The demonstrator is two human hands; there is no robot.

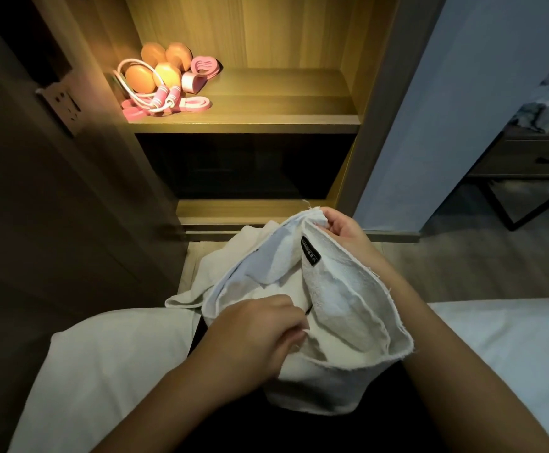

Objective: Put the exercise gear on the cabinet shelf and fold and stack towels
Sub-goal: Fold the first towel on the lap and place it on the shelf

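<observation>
right hand (pixel 341 227) pinches the white towel (pixel 338 289) corner, raised; left hand (pixel 257 335) grip apparently curled on it

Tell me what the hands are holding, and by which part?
Both hands hold one white towel. The right hand pinches its far upper corner; the left hand grips a fold nearer the person.

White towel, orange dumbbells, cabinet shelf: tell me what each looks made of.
White towel: terry cloth, likely cotton; looped nap, frayed hems.
Orange dumbbells: probably matte rubber or neoprene coating; smooth, no glare.
Cabinet shelf: wood-grain laminate or veneer; straight grain lines, satin sheen.
</observation>
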